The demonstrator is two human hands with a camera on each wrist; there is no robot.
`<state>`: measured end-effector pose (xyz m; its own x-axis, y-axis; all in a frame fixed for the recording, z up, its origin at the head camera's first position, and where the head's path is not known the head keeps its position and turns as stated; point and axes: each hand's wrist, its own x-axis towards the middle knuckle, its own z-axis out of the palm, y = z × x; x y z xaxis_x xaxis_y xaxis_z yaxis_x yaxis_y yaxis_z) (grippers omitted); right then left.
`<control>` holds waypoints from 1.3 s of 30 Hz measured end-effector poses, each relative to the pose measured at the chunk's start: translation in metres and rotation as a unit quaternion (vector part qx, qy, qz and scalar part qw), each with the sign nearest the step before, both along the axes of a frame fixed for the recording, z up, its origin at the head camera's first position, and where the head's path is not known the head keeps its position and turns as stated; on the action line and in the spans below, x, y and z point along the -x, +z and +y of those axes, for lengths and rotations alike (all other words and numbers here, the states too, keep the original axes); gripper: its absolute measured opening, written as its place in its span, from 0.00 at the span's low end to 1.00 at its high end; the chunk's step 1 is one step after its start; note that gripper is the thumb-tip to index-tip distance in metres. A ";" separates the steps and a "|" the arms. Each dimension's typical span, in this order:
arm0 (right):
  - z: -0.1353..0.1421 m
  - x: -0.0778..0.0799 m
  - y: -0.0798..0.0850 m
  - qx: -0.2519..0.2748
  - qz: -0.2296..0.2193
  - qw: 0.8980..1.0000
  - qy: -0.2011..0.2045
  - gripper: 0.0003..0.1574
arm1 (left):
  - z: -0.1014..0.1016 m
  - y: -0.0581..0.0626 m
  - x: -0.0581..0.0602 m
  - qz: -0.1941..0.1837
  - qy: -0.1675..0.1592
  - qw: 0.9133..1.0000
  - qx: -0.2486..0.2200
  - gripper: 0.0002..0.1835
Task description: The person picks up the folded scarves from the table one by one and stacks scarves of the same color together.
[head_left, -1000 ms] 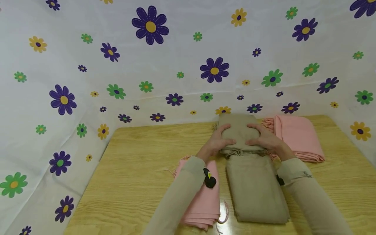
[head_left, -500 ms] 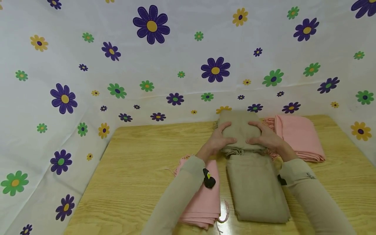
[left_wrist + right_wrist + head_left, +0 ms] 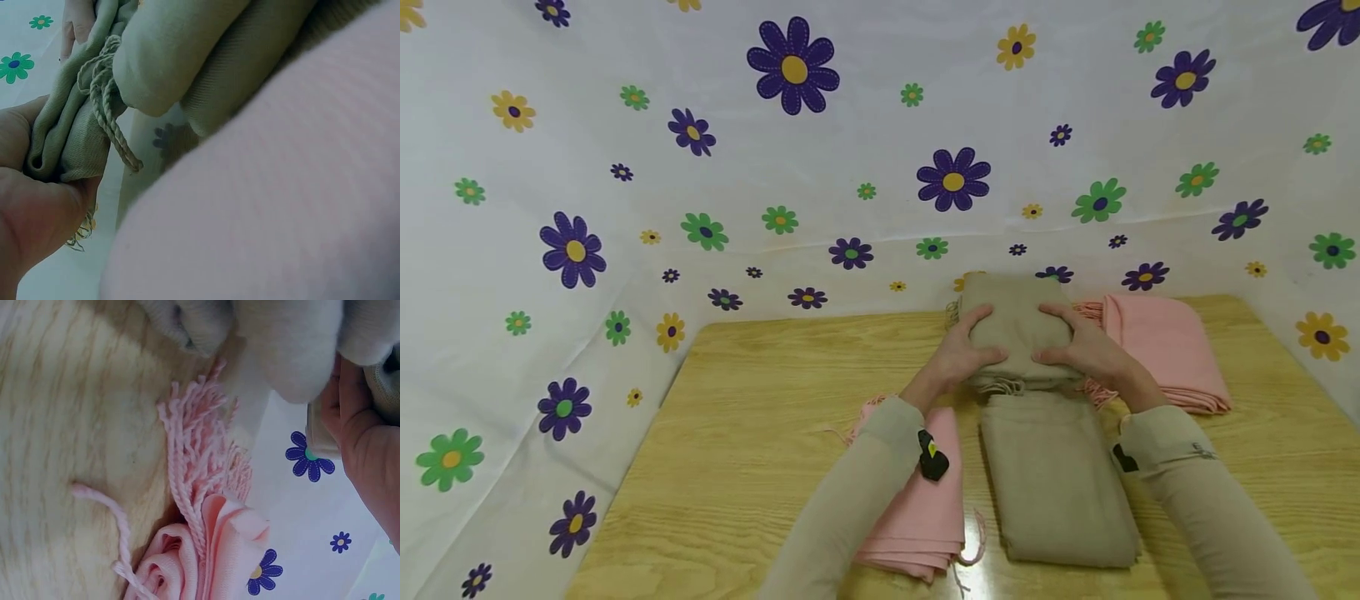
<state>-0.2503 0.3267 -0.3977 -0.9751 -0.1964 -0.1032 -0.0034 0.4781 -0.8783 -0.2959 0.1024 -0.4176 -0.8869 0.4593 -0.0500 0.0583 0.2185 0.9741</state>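
Both hands hold a folded khaki scarf (image 3: 1018, 329) with fringe, at the back of the table in the head view. My left hand (image 3: 953, 358) grips its left side and my right hand (image 3: 1088, 354) its right side, thumbs lying on top. In the left wrist view, the left hand (image 3: 37, 206) wraps round the folded edge, beside a twisted khaki fringe (image 3: 103, 103). The right wrist view shows the right hand (image 3: 369, 437) with its fingers under the cloth. Directly in front lies a second folded khaki scarf (image 3: 1060, 483).
A folded pink scarf (image 3: 1168, 350) with fringe lies at the back right. Another folded pink scarf (image 3: 925, 525) sits partly under the left forearm. The wooden table (image 3: 760, 433) meets a flower-printed white cloth (image 3: 850, 125) behind and at both sides.
Both hands have raised the held khaki scarf slightly and moved it a little away, so its far edge stands higher against the backdrop. The other scarves stay in place.
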 end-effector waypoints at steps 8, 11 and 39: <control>0.000 -0.002 0.007 0.003 0.014 1.000 -0.001 0.56 | 0.001 0.007 -0.002 0.023 0.004 1.000 -0.006 0.43; 0.000 -0.003 0.009 0.009 0.015 1.000 -0.005 0.57 | 0.000 0.010 -0.003 0.026 0.004 1.000 -0.008 0.43; -0.010 -0.020 0.020 0.010 0.020 1.000 -0.010 0.57 | -0.010 0.025 -0.017 0.033 0.010 0.999 -0.006 0.43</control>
<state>-0.2307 0.3167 -0.3780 -0.9820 -0.1787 -0.0612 -0.0285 0.4604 -0.8872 -0.2788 0.0927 -0.3926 -0.8967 0.4423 0.0153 0.1189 0.2075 0.9710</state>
